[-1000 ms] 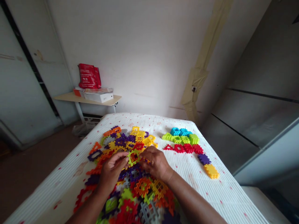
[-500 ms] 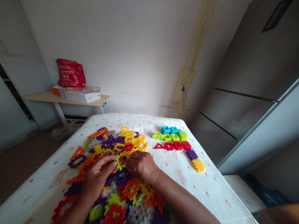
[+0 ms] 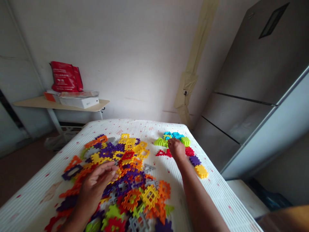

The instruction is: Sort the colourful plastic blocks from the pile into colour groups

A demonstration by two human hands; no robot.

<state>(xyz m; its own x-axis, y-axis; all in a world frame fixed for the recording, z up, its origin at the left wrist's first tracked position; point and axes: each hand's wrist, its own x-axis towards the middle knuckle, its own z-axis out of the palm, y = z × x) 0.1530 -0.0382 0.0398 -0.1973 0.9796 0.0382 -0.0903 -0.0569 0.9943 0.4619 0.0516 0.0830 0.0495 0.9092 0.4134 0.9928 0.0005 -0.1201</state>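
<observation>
My right hand (image 3: 177,149) reaches over the sorted rows, its fingers closed around a lime-green interlocking tile (image 3: 167,137) that shows only in part. Around it are lime-green tiles (image 3: 160,142), blue tiles (image 3: 177,135) and red tiles (image 3: 189,151). Above the mixed heap hovers my left hand (image 3: 94,182), fingers parted and slightly curled, with nothing visible in it. Close to its fingertips lie purple tiles (image 3: 130,180) and a red tile (image 3: 127,155). A yellow window-shaped tile (image 3: 150,196) lies on the near side of the heap.
A purple stack (image 3: 195,160) and a yellow stack (image 3: 201,171) continue the sorted group along the table's right side. White ribbed cloth (image 3: 202,199) covers the table. Behind stand a side table (image 3: 31,102) with a red bag (image 3: 65,77), and a grey refrigerator (image 3: 231,96) on the right.
My right hand has moved from the heap to the sorted rows at the right, carrying the lime-green tile. My left hand has let go of that tile and stays over the heap.
</observation>
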